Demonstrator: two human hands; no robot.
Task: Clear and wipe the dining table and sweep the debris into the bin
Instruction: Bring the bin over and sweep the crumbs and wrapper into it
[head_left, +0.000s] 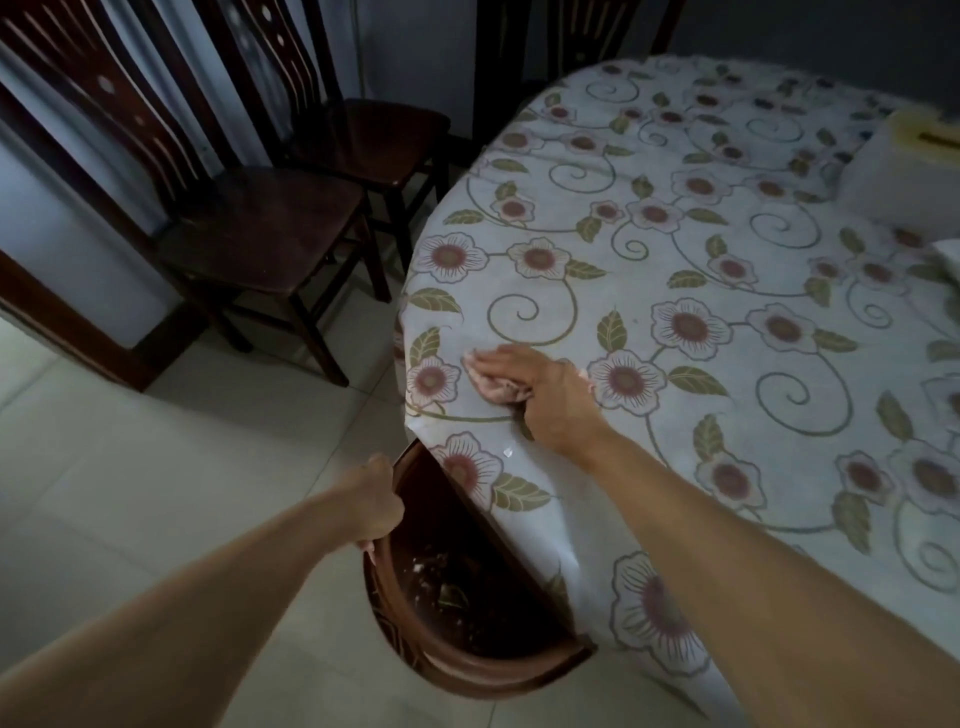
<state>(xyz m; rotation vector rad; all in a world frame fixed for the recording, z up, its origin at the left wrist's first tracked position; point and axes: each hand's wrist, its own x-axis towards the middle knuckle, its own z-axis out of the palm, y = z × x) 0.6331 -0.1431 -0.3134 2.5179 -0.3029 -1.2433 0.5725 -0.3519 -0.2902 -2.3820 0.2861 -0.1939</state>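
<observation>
The dining table (675, 249) carries a white cloth printed with pink flowers and green leaves. My right hand (535, 384) presses flat on a pinkish wiping cloth (493, 387) near the table's left edge. A small white crumb (507, 452) lies on the overhanging tablecloth just below that hand. My left hand (376, 501) grips the rim of a brown round bin (467, 670), held under the table's edge. Bits of debris (441, 577) lie inside the bin.
Two dark wooden chairs (249, 228) stand on the pale tiled floor (130, 493) to the left of the table. A third chair back (519, 62) rises behind the table. A white tissue box (904, 171) sits at the table's far right.
</observation>
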